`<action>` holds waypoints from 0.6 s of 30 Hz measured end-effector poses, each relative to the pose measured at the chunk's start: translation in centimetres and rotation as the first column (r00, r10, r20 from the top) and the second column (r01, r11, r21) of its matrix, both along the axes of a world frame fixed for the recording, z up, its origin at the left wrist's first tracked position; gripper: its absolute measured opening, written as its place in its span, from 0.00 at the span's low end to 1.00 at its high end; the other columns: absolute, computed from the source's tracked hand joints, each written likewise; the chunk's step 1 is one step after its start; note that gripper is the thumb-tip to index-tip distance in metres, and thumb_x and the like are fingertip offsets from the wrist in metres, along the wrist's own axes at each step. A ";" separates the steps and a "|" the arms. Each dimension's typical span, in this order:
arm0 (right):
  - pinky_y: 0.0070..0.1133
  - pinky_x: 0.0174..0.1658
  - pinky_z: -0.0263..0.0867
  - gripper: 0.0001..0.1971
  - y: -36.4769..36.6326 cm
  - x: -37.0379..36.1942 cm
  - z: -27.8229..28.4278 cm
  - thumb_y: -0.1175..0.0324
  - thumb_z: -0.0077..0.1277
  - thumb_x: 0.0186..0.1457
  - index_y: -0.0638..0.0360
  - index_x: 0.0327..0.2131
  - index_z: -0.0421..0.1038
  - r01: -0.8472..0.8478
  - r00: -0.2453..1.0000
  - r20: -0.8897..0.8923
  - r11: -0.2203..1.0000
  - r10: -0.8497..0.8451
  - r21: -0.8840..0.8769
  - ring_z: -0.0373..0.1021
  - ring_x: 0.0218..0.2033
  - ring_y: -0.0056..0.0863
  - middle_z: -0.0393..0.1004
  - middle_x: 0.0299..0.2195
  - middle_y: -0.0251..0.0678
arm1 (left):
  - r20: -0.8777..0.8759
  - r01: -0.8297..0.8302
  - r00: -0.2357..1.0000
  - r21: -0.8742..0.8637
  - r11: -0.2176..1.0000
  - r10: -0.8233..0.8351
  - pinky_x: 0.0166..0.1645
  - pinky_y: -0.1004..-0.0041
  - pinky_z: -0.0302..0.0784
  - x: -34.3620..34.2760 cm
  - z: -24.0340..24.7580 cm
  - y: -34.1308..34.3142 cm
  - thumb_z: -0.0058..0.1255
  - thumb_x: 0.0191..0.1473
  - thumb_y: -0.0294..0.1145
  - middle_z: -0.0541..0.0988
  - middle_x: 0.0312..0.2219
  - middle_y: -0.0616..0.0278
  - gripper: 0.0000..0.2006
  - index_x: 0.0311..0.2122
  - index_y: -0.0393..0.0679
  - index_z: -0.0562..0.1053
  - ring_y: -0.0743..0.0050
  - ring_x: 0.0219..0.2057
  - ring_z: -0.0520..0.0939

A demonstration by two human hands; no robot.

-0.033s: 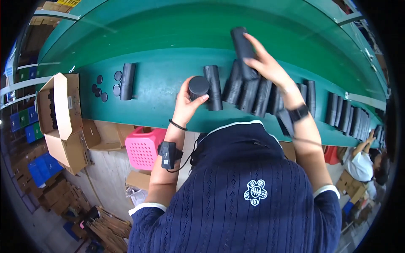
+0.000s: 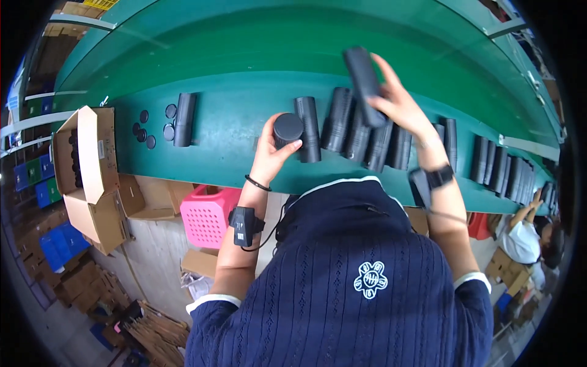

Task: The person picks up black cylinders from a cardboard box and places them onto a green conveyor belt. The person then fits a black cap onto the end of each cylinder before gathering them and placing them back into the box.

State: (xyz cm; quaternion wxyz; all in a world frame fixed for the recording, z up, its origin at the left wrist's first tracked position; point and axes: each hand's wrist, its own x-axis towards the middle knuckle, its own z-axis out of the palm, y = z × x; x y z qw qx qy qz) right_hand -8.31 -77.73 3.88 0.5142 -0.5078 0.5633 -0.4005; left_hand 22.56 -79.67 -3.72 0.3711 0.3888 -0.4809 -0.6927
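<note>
The right hand (image 2: 400, 105) has moved toward four o'clock, fingers half-curled around a black tube (image 2: 362, 79); the left hand (image 2: 269, 151) stays, fingers bent around a round black can (image 2: 288, 126).

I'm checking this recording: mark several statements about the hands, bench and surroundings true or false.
1. The left hand holds a black round-topped piece. True.
2. The right hand is empty. False: it holds a black tube, blurred and tilted.
3. Loose black discs lie left of a lone black cylinder. True.
4. The pink perforated item sits on the green bench. False: it is off the bench, beyond its near edge.
</note>
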 end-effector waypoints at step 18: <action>0.16 0.36 0.67 0.15 3.1 9.5 -2.4 0.68 0.46 0.60 0.58 0.51 0.69 -0.109 0.970 0.230 0.989 0.083 0.100 0.69 0.32 0.17 0.69 0.32 0.28 | 0.223 0.247 0.959 -0.346 0.905 -0.176 0.58 0.67 0.61 -0.8 0.4 0.7 0.65 0.41 0.31 0.67 0.50 0.58 0.35 0.55 0.42 0.62 0.65 0.54 0.67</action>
